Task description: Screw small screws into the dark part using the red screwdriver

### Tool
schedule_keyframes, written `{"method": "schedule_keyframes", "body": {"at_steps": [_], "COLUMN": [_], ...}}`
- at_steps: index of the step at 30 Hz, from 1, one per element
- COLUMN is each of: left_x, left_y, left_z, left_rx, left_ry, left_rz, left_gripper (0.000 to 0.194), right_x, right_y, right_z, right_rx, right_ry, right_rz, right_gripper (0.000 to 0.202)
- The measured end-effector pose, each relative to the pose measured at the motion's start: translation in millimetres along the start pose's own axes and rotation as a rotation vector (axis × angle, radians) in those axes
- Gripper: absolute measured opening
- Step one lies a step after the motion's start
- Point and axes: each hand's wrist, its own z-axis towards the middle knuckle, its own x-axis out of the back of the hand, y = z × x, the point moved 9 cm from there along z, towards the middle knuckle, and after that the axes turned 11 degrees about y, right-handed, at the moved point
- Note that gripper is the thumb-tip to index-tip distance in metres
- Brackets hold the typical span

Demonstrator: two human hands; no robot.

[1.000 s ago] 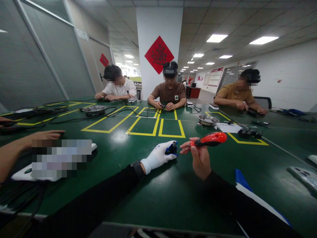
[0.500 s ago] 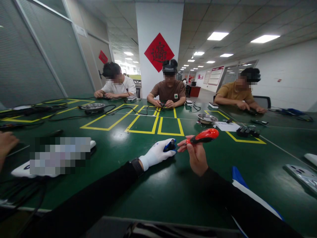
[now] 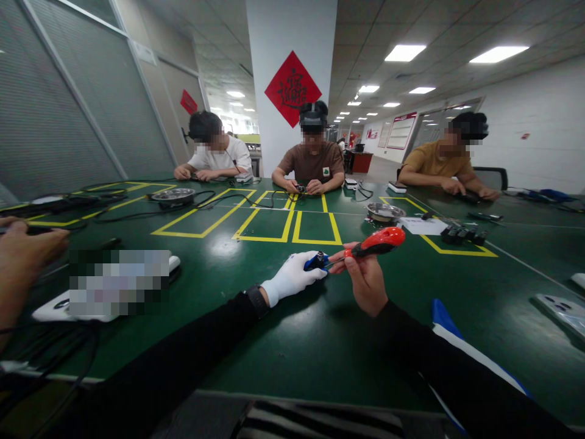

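My left hand, in a white glove with blue fingertips, is closed around a small black part with a round stub pointing up. Bare, my right hand grips a screwdriver with a red and black handle. The screwdriver lies tilted, its handle up to the right and its thin shaft running down left to the black part. Whether the tip sits in a screw I cannot tell, as fingers cover it. A white and blue glove lies beside my right forearm.
At the left are a co-worker's hand, a white device and black cables. Metal bowls, a paper sheet, several black parts and a phone lie about. Three people sit opposite.
The view has shifted slightly. The co-worker's hand at the left reaches further into view. My hands keep their hold on the black part and the screwdriver.
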Motion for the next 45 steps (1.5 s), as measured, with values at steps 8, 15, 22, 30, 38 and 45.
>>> {"method": "schedule_keyframes", "body": {"at_steps": [8,15,22,30,38,45], "left_x": [3.0,6.0,3.7,6.1,5.7,9.4], "left_y": [0,3,0,3,7,9], "left_z": [0,1,1,0,-5,-4], "left_rx": [0.004,-0.038,0.009,-0.024,-0.019,-0.039], "left_ry": [0.041,0.046,0.032,0.034,0.002,0.044], "left_rz": [-0.022,0.026,-0.016,0.004,0.01,0.093], "left_gripper": [0.036,0.033,0.037,0.033,0.045,0.044], "right_x": [0,-1,8,5,10,5], "right_y": [-2,4,6,6,7,3], "right_z": [9,11,15,10,14,10], "right_rx": [-0.18,-0.235,-0.224,-0.217,-0.212,-0.219], "right_ry": [0.042,0.002,0.089,0.028,0.107,0.051], "right_rz": [0.168,0.234,0.177,0.248,0.188,0.223], "right_gripper": [0.025,0.032,0.028,0.035,0.028,0.031]}}
